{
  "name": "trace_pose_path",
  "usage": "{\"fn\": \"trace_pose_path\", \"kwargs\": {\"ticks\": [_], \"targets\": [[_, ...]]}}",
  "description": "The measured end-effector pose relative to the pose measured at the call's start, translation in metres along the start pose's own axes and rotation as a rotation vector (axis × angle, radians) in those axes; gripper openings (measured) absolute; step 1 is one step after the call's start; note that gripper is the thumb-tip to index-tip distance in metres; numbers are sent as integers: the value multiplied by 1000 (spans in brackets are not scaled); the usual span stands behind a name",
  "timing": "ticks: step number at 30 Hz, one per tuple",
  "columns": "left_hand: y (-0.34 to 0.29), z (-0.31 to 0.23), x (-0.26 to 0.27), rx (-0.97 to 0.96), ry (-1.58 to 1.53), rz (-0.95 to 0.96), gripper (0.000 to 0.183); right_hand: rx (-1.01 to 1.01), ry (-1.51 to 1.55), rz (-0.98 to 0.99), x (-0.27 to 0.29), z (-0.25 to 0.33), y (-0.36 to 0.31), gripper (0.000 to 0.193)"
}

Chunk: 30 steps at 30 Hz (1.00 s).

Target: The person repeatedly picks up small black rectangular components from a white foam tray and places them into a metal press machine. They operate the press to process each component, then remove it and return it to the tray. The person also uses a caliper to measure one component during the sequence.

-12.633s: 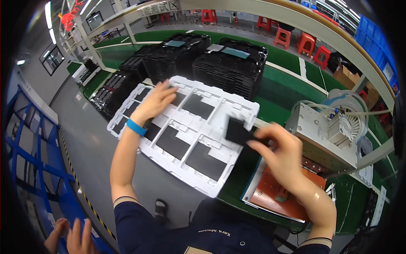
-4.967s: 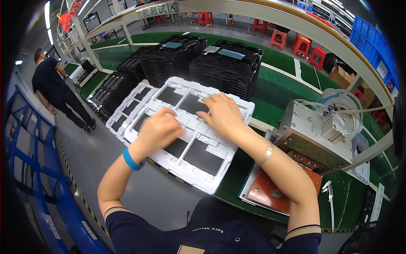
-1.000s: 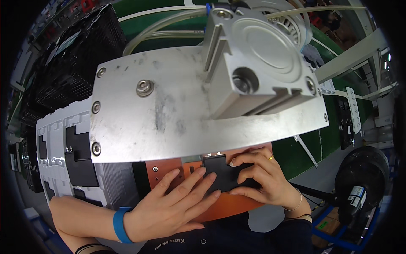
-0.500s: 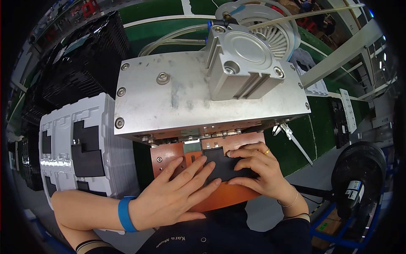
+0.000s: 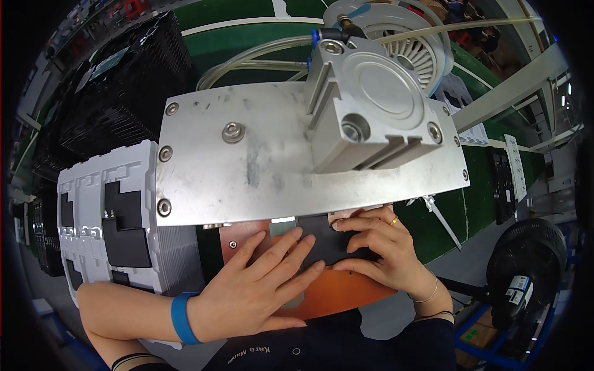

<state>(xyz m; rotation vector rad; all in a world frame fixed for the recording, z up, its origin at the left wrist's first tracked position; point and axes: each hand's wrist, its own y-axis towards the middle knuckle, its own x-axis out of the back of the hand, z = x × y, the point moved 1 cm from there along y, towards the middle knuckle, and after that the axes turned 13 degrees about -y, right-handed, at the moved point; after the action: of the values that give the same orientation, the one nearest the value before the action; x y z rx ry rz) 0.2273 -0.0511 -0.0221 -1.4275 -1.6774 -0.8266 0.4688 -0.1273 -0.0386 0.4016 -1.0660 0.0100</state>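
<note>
A flat black notched piece, which looks like a battery pack, lies on an orange-red base plate under the front edge of a metal press. My left hand rests flat with fingers spread, its fingertips at the left part of the black piece. My right hand has its fingers curled around the right end, index fingertip at the upper edge and thumb at the lower edge. The far edge of the piece is hidden beneath the press's top plate.
On the left stands a stack of white trays holding similar black pieces, with black trays behind. An air cylinder tops the press. Calipers lie on the green table to the right, near a black fan.
The view has shifted, so the press appears larger and lower and covers more of the black piece's far side. Both hands stay nearly in place on the piece.
</note>
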Motion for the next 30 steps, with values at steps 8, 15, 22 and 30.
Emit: {"fn": "trace_pose_path", "kwargs": {"ticks": [8, 15, 22, 30], "targets": [[-1, -2, 1, 35, 25, 45, 78, -36, 16, 40, 1, 0, -1, 31], [0, -2, 1, 32, -5, 44, 77, -34, -6, 38, 2, 0, -3, 32], [0, -1, 2, 20, 11, 32, 76, -25, -2, 40, 0, -3, -4, 33], [0, -1, 1, 30, -4, 30, 76, -37, -9, 54, 1, -1, -3, 31]]}}
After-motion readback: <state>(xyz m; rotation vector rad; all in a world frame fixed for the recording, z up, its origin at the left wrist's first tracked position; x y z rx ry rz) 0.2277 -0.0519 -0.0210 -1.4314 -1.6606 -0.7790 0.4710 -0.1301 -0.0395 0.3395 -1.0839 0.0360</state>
